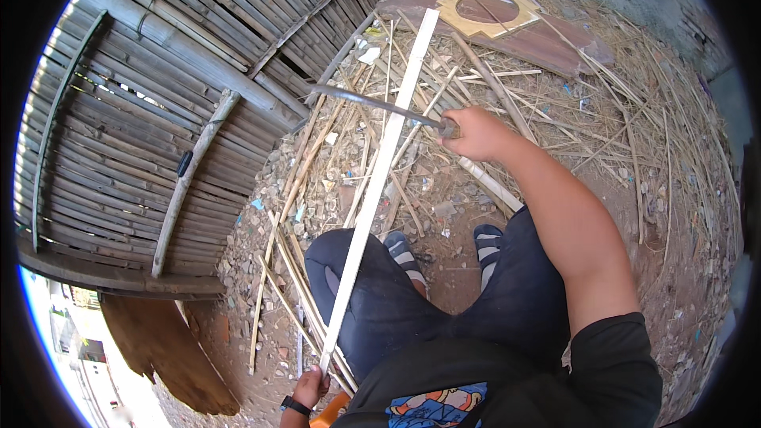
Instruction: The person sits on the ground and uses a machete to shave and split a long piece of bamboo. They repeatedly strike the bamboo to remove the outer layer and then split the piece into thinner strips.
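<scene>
My right hand (476,133) is stretched forward and grips the handle of a long curved blade (372,101) that points left across the ground. The blade's edge lies against a long pale bamboo strip (380,166). That strip runs from the far debris down over my left knee to my left hand (311,387), which holds its near end low beside my hip. My dark trousers and striped sandals (487,238) show below.
A split-bamboo wall (158,87) with round poles fills the left side. Loose bamboo splints and chips (555,95) cover the dirt ahead. A flat wooden board with a round hole (485,9) lies at the far end. A brown plank (170,349) leans lower left.
</scene>
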### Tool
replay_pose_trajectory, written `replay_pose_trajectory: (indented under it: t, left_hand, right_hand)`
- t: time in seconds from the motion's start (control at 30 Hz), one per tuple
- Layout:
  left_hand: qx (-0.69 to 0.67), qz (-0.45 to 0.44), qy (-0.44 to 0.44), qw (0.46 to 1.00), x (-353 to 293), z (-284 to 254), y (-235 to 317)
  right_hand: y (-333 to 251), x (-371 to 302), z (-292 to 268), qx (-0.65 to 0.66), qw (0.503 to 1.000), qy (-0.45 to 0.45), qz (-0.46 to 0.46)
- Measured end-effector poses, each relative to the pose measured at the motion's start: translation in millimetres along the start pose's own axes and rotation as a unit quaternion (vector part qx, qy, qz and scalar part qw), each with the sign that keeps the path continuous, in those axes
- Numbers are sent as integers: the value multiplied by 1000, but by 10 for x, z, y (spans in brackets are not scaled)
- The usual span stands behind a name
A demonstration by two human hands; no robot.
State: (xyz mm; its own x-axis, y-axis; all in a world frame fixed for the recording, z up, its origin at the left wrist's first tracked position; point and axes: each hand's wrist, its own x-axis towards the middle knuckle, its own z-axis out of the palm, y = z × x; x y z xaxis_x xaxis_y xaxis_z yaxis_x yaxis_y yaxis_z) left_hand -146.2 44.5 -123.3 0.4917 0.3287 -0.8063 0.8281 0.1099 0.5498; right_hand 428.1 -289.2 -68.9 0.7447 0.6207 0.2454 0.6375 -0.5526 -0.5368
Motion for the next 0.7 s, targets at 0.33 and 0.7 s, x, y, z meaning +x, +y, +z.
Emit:
replay_pose_trajectory:
  t: [0.33, 0.7]
  left_hand:
    - [162, 204, 118, 958, 169, 30, -42]
    - [188, 305, 168, 918, -35, 329, 200]
  right_hand:
    - [502, 56, 85, 10, 980, 76, 186]
    - [349, -133, -366, 93, 982, 75, 148]
